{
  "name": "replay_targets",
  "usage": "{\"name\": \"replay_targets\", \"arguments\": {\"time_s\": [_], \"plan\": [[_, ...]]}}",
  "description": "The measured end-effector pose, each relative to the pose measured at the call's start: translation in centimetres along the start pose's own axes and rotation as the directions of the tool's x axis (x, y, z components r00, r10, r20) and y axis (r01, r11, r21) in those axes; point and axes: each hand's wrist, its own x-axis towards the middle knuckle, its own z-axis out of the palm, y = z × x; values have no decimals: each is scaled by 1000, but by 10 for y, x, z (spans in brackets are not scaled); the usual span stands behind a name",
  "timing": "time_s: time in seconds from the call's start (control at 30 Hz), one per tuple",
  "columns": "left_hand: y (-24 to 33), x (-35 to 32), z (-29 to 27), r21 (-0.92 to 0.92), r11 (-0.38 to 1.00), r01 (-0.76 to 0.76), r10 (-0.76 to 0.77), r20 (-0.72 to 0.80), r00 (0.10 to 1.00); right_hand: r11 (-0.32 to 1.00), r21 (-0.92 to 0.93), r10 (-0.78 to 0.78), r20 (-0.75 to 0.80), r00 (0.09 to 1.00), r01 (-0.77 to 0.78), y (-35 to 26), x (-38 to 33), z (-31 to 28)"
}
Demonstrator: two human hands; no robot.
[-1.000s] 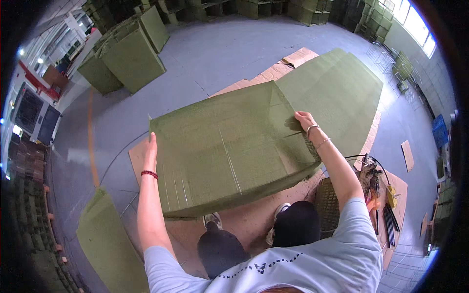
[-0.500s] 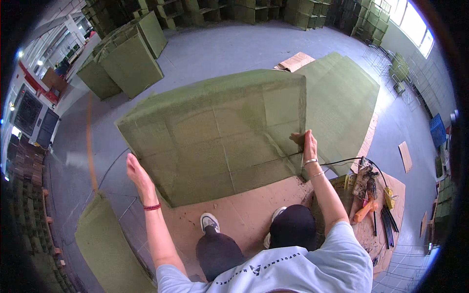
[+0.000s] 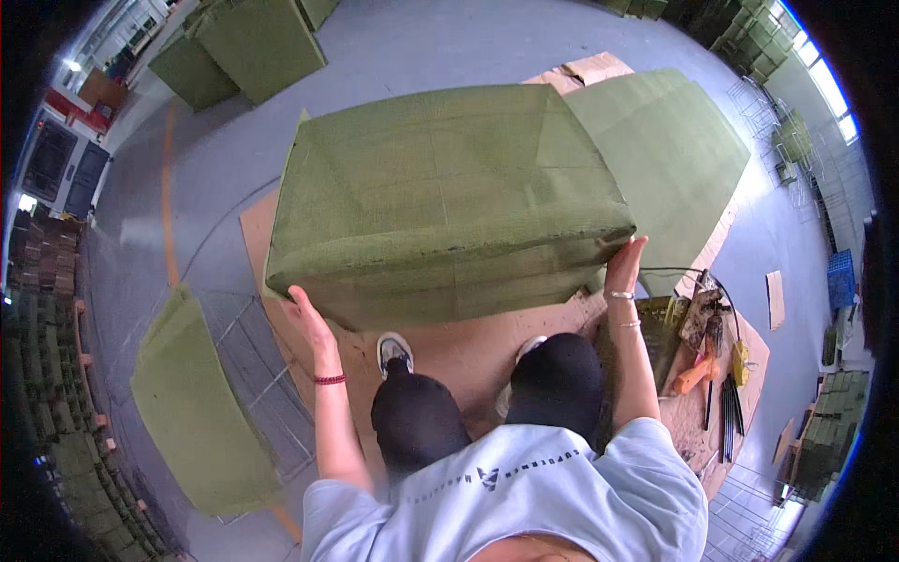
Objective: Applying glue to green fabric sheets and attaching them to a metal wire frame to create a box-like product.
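A large box-shaped wire frame covered in green mesh cloth (image 3: pixel 440 178) stands in front of me, its near edge bulging toward my legs. My left hand (image 3: pixel 311 326) is at its near left corner, fingers stretched out along the side. At the near right corner, the flat palm and straight fingers of my right hand (image 3: pixel 625 267) rest against the cloth. Both hands are open, with the box between them. Cardboard (image 3: pixel 449 361) lies under the box and my feet.
Flat green mesh sheets (image 3: pixel 665 159) lie at the right, another green piece (image 3: pixel 201 412) on a wire frame at the left. An orange-handled tool (image 3: pixel 693 375), black rods (image 3: pixel 730 421) and a cable sit on cardboard by my right arm. Green boxes (image 3: pixel 257 47) stand far left.
The box has tipped toward me, so its covered face shows instead of the see-through side. My left hand has come against its corner; my right hand has moved slightly right and up.
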Motion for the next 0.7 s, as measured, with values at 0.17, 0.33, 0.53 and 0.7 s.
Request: {"name": "replay_targets", "arguments": {"time_s": [0.17, 0.33, 0.53, 0.7], "plan": [[5, -19, -16, -75, 995, 68, -67, 17, 998, 944, -295, 111, -143, 983, -149, -28, -20, -6], [5, -30, -42, -141, 959, 247, -241, 59, 969, 959, -204, 209, 46, 977, -196, -49, -44, -1], [-4, -36, -59, -145, 931, 336, -329, 67, 942, 866, -377, 368, 41, 929, -327, -55, -54, -9], [-14, -9, -54, -172, 949, 263, -243, 127, 962, 890, -375, 324, 119, 939, -259, -48, -45, -4]]}}
